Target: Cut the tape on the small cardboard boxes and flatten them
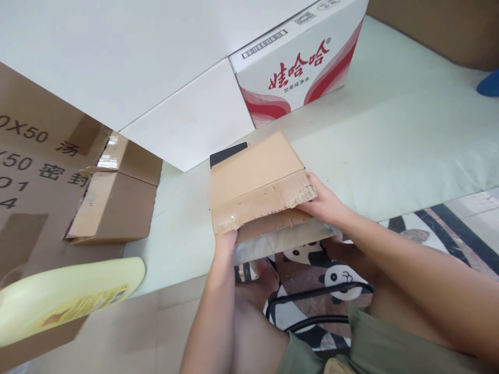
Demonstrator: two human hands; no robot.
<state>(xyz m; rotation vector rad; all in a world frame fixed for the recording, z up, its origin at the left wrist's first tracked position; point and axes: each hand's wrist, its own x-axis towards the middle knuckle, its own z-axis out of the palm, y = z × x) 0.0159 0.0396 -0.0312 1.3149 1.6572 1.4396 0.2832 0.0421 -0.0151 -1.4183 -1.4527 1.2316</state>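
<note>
A small brown cardboard box (257, 169) is between my two hands near the front edge of the pale green covered surface (175, 218). Its torn flap (265, 200) faces me, with a gap below it. My left hand (226, 240) grips the box at its near left corner, fingers hidden under the flap. At the near right corner my right hand (320, 200) is closed round the side, its thumb by the flap's edge. Just behind the box lies a flat black object (228, 155), partly covered by it.
White cartons, one with red lettering (300, 78), stand behind. Large brown cardboard boxes (23, 208) are at the left, with a pale yellow bottle (70, 296) in front. A blue object (489, 84) sits at the far right. Below are my legs and a panda-patterned mat (343, 282).
</note>
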